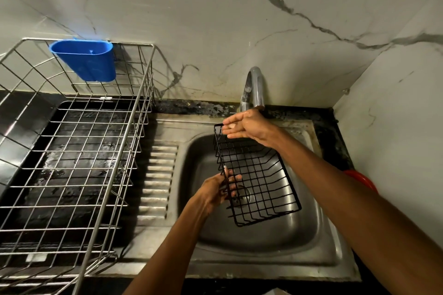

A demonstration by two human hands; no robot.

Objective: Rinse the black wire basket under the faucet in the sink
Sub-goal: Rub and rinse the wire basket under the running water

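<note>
Black wire basket [257, 179]: rectangular, open grid, thin coated rods; held tilted over the bowl of the stainless steel sink [251, 244], its far short end raised toward the back edge of the sink, its near end low over the round drain [242, 193]. It does not appear to rest on the sink floor.

Left hand [217, 190]: grip closed around the basket's left long rim, fingers wrapped through the wires.

Right hand [245, 126]: at the basket's raised far corner, just under the outlet of the curved grey metal faucet [254, 88]. Fingers lie pressed together and fairly flat, glistening wet; whether they pinch the top wire or merely touch it cannot be told. No clear stream of water is visible at the outlet.

Surroundings: large silver wire dish rack [79, 146] on the black bench to the left of the sink, a blue plastic cutlery cup [84, 60] hooked on its back rim; ribbed drainboard [157, 179] between rack and bowl; red object [359, 179], partly hidden, at the right edge of the sink.

Handling note: judged mid-rinse. Best done by keeping the left-hand hold firm while the basket turns, so each side and the base pass beneath the outlet; the free fingers can rub along the wire crossings where residue collects. Keeping the basket low inside the bowl should limit splash onto the bench.
</note>
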